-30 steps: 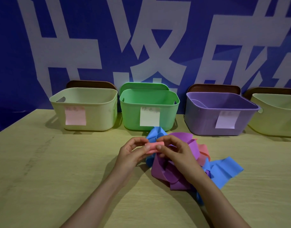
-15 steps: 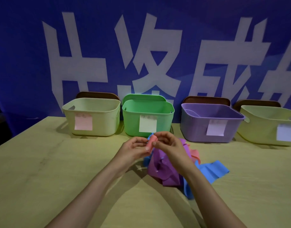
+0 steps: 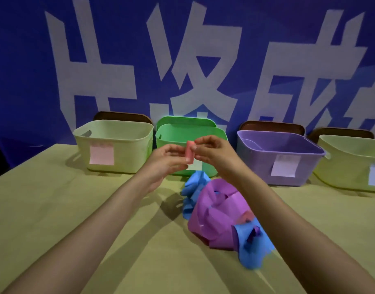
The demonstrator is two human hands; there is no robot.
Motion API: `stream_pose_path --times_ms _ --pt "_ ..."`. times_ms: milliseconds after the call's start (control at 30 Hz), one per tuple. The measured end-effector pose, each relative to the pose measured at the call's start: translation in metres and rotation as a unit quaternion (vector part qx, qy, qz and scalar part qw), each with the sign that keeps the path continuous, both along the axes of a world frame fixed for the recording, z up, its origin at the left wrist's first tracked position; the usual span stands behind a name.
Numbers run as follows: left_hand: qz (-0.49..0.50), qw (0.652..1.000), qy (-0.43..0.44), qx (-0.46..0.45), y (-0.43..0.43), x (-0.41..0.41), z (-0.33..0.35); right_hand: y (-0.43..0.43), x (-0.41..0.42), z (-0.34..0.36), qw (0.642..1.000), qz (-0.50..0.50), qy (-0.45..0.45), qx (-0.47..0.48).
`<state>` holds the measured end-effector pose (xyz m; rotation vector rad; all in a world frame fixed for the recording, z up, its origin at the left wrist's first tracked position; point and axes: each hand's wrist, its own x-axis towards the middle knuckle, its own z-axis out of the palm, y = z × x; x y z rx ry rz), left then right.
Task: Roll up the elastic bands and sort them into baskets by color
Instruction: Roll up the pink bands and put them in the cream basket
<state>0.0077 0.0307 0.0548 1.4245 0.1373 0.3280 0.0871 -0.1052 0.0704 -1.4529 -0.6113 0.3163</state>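
Note:
A rolled pink band (image 3: pixel 190 152) stands upright in the air in front of the green basket (image 3: pixel 219 134). My left hand (image 3: pixel 168 159) and my right hand (image 3: pixel 215 153) both pinch it, one from each side. Below my right forearm lies a loose heap of bands on the table: a purple band (image 3: pixel 216 211), blue bands (image 3: pixel 194 187) and a bit of pink band (image 3: pixel 245 217). A pale yellow basket (image 3: pixel 112 145) with a pink label stands at the left, a purple basket (image 3: pixel 280 158) right of the green one.
A second pale yellow basket (image 3: pixel 350 164) with a bluish label stands at the far right, cut by the frame edge. All baskets line the table's back edge against a blue banner with white characters. The wooden table (image 3: pixel 55 209) stretches left of the heap.
Both hands lifted the pink roll up and away from the heap toward the baskets. The roll turned from lying sideways to standing upright. The camera moved closer.

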Motion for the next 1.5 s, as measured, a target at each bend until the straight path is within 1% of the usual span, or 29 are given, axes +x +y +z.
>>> stream_pose_path --times_ms 100,167,233,367,500,633,700,767,833,967,1033,1133,1233,1367,1500 --pt "0.018 1.000 0.000 0.009 0.026 0.040 0.008 0.026 0.044 0.007 0.999 0.018 0.042 0.022" --pt "0.035 0.999 0.009 -0.010 0.041 0.061 0.018 0.042 0.065 0.016 0.996 0.029 0.076 0.028" --pt "0.050 0.998 0.027 -0.035 0.055 0.078 0.031 0.058 0.083 0.032 0.993 0.039 0.107 0.009" --pt "0.075 0.994 0.072 -0.036 0.077 0.093 0.064 0.085 0.103 0.067 0.988 0.046 0.146 -0.027" --pt "0.119 0.986 0.108 -0.036 0.108 0.097 0.096 0.126 0.110 0.103 0.983 0.061 0.139 -0.104" --pt "0.143 0.980 0.134 -0.027 0.143 0.095 0.105 0.173 0.115 0.109 0.974 0.060 0.156 -0.150" --pt "0.138 0.980 0.144 -0.027 0.165 0.092 0.108 0.197 0.118 0.106 0.969 0.059 0.178 -0.162" --pt "0.114 0.980 0.165 -0.014 0.189 0.088 0.104 0.219 0.120 0.098 0.960 0.059 0.218 -0.163" --pt "0.119 0.970 0.212 0.028 0.216 0.087 0.097 0.244 0.120 0.085 0.949 0.057 0.252 -0.180" --pt "0.151 0.917 0.336 0.151 0.270 0.092 0.059 0.299 0.116 0.047 0.919 0.075 0.306 -0.237" --pt "0.143 0.900 0.374 0.175 0.291 0.095 0.039 0.323 0.113 0.031 0.903 0.072 0.340 -0.253" --pt "0.122 0.878 0.422 0.189 0.315 0.099 0.020 0.352 0.117 0.006 0.885 0.061 0.360 -0.288" --pt "0.094 0.862 0.452 0.208 0.330 0.105 0.007 0.373 0.119 -0.019 0.869 0.047 0.373 -0.321" --pt "0.060 0.856 0.479 0.186 0.341 0.111 -0.003 0.391 0.117 -0.036 0.857 0.048 0.376 -0.349" --pt "0.033 0.855 0.461 0.237 0.346 0.113 -0.007 0.400 0.112 -0.046 0.855 0.033 0.392 -0.338"
